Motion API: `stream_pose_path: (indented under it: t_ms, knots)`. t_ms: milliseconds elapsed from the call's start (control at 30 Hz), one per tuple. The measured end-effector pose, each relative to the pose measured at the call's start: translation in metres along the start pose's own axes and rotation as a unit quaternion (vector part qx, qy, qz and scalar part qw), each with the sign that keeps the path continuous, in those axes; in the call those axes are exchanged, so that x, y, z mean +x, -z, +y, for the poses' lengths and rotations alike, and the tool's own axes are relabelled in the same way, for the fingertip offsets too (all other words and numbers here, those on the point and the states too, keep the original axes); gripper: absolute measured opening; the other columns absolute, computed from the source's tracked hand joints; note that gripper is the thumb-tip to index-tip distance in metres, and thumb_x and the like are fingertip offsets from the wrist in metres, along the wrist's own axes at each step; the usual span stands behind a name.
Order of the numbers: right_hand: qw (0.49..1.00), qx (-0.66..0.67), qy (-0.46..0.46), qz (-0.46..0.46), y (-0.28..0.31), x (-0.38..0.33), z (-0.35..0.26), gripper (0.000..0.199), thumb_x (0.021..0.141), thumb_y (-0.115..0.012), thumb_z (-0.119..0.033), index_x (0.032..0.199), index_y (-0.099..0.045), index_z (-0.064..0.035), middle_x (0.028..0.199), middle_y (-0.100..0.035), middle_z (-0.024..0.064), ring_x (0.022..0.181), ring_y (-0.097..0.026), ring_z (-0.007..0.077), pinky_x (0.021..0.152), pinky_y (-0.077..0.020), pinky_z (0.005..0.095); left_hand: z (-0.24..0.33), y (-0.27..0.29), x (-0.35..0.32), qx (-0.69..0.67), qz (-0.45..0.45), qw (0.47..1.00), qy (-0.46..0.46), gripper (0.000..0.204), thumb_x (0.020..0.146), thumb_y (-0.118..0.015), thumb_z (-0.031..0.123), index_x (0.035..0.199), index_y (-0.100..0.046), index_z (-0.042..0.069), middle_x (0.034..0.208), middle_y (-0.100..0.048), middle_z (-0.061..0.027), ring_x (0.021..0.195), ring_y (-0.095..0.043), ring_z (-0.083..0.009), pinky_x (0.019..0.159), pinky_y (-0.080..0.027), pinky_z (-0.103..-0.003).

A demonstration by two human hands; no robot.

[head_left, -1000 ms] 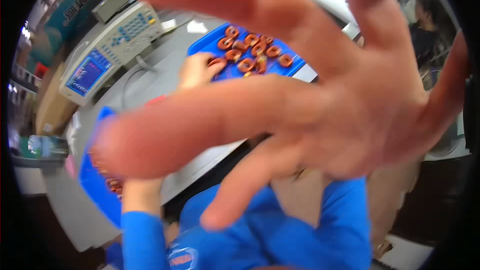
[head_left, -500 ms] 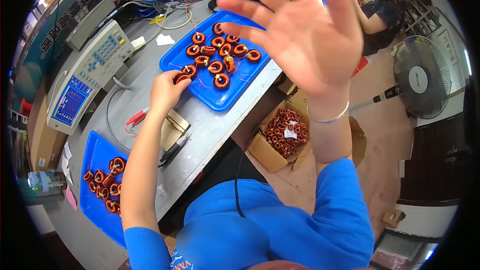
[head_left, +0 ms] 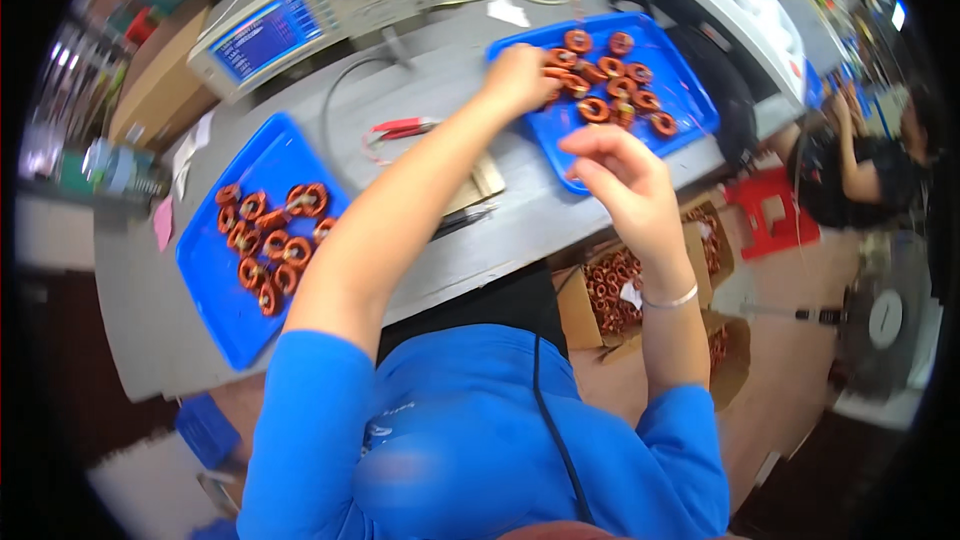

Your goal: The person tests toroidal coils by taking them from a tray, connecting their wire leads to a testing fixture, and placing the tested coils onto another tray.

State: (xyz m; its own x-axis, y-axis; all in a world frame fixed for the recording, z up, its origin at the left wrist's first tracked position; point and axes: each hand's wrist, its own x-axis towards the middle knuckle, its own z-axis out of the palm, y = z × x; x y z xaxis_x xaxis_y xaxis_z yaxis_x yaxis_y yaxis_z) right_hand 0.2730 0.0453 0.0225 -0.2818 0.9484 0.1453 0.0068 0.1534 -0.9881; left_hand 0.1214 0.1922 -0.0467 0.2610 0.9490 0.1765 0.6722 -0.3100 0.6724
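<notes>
My left hand [head_left: 518,80] reaches over the left side of the far blue tray [head_left: 690,135]. Its fingers are closed at a copper-wound ring coil [head_left: 553,73], partly hidden by the hand. Several more such coils [head_left: 594,110] lie about in that tray. My right hand [head_left: 630,180] is just off the tray's front edge, thumb and forefinger apart, with nothing visible between them. Left of my left forearm, a second blue tray [head_left: 215,305] holds another group of copper coils [head_left: 273,245].
A bench meter with a lit screen [head_left: 265,35] stands at the back left. Red [head_left: 403,127] and black [head_left: 465,220] test clips lie by a small block. Cartons of coils [head_left: 575,310], a red stool [head_left: 775,210], a fan [head_left: 885,320] and another person [head_left: 850,175] are at the right.
The view has turned, shifting both trays rightward in the picture. My right hand has come down from its raised, spread pose to beside the far tray. My left hand stays at that tray's coils.
</notes>
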Motion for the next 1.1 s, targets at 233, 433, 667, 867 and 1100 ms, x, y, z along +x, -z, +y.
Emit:
stream_pose_path:
  t_ms: [233,433,667,867,1100]
  knots:
    - [0.996,-0.040,-0.008,-0.077,-0.010,-0.015,0.029,0.013,0.085,-0.055,0.002,0.096,-0.061,0.0018,0.097,-0.060,0.0065,0.079,-0.060,0.0123,0.074,-0.0471,0.0244,-0.016,0.098,-0.070,0.166,-0.011,0.986,-0.021,0.031,0.077,-0.065,0.024,0.103,-0.067,0.008,0.099,-0.065,-0.0159,0.094,-0.062,-0.0313,0.081,-0.050,-0.041]
    - [0.996,-0.015,-0.047,-0.079,-0.023,-0.019,0.042,0.011,0.086,-0.056,-0.001,0.094,-0.062,0.0008,0.088,-0.063,0.0044,0.078,-0.059,0.0105,0.073,-0.0475,0.0245,-0.161,0.258,-0.186,0.452,-0.007,0.851,0.266,0.033,0.079,-0.061,0.033,0.091,-0.065,0.002,0.093,-0.065,-0.0229,0.085,-0.063,-0.0382,0.073,-0.050,-0.048]
    - [0.981,-0.127,0.070,-0.131,-0.047,-0.006,0.035,0.010,0.083,-0.057,-0.005,0.092,-0.062,-0.0030,0.090,-0.063,0.0107,0.085,-0.062,0.0213,0.075,-0.0487,0.0302,-0.269,0.280,-0.281,0.214,0.072,0.909,0.351,0.053,0.077,-0.068,0.043,0.090,-0.065,-0.008,0.077,-0.066,-0.0208,0.074,-0.065,-0.0275,0.070,-0.049,-0.038]
    - [0.979,-0.148,0.066,-0.125,-0.047,-0.016,0.033,0.012,0.081,-0.056,-0.004,0.092,-0.061,-0.0036,0.090,-0.062,0.0096,0.082,-0.062,0.0241,0.071,-0.0498,0.0320,-0.275,0.272,-0.259,0.160,0.062,0.940,0.294,0.040,0.075,-0.069,0.015,0.105,-0.058,-0.008,0.079,-0.065,-0.0173,0.068,-0.065,-0.0212,0.062,-0.050,-0.032]
    - [0.983,-0.131,0.071,-0.104,-0.043,-0.022,0.043,0.010,0.078,-0.057,-0.007,0.086,-0.062,-0.0054,0.087,-0.063,0.0115,0.079,-0.061,0.0291,0.068,-0.0485,0.0358,-0.243,0.310,-0.261,0.062,0.162,0.953,0.249,0.039,0.085,-0.066,0.018,0.117,-0.056,-0.002,0.078,-0.061,-0.0043,0.065,-0.060,-0.0112,0.056,-0.046,-0.023]
